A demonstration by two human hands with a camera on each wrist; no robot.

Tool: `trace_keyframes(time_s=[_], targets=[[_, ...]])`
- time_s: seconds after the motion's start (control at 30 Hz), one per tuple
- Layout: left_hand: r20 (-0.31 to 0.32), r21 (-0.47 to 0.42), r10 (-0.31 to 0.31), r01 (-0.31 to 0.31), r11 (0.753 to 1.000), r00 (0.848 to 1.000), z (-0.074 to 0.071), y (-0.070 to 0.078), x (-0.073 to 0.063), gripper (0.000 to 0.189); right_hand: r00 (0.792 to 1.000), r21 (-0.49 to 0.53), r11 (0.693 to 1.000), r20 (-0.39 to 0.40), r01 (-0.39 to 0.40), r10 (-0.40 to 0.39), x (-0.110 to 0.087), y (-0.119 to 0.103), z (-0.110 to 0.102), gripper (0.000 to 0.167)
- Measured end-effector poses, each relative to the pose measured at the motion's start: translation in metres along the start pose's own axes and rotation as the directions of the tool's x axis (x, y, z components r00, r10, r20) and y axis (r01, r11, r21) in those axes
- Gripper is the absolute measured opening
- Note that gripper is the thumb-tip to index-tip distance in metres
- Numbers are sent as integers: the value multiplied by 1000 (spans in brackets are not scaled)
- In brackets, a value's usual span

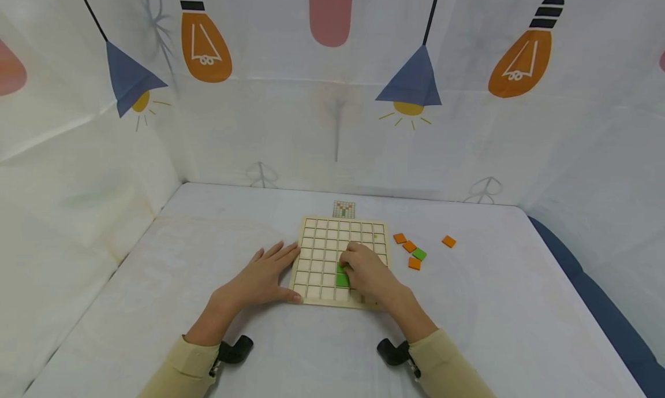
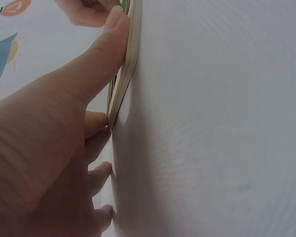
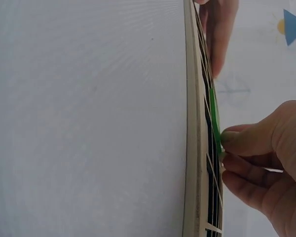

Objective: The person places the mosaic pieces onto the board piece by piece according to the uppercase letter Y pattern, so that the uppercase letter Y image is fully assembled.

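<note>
A pale wooden grid board (image 1: 318, 255) lies on the table. My left hand (image 1: 262, 276) rests at its left side, fingers spread and fairly straight. In the left wrist view the thumb (image 2: 96, 64) lies along the board's edge. Over the lower middle of the board, my right hand (image 1: 368, 271) pinches a green tile (image 1: 340, 268) between thumb and fingertips, close to the grid. Just below it, another green tile (image 1: 342, 280) sits in a cell. Seen from the right wrist, the right fingertips (image 3: 232, 137) are right at the board's surface, partly hiding the held tile.
Right of the board lie several loose orange tiles (image 1: 414, 263) and a green tile (image 1: 419, 253). One orange tile (image 1: 449, 241) lies farther right. A small pattern card (image 1: 344, 209) with a coloured grid is behind the board. White printed cloth walls (image 1: 291, 132) surround the table.
</note>
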State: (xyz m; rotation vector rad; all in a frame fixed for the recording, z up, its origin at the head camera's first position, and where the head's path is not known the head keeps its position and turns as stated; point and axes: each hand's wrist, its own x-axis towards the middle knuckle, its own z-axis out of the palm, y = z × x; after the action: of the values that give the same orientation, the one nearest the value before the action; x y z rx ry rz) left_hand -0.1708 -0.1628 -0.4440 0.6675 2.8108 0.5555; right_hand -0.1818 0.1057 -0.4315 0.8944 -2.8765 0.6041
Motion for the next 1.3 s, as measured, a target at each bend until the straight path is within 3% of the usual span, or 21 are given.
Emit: trace_keyframes(time_s=[0.8,1.03,1.3], targets=[[-3,-1,-2,2,1000,1000,0,-2,1,114,995,-25,998,79,-63,65,-2,2,-5,13],[-9,3,1,-1,1000,1000,2,-3,1,113,998,-32,998,43,-45,46,-5,7,-8,14],[-10,5,3,-3,1000,1000,1,-1,1,112,996,-24,996,28,-82,83,-7,16,-13,14]])
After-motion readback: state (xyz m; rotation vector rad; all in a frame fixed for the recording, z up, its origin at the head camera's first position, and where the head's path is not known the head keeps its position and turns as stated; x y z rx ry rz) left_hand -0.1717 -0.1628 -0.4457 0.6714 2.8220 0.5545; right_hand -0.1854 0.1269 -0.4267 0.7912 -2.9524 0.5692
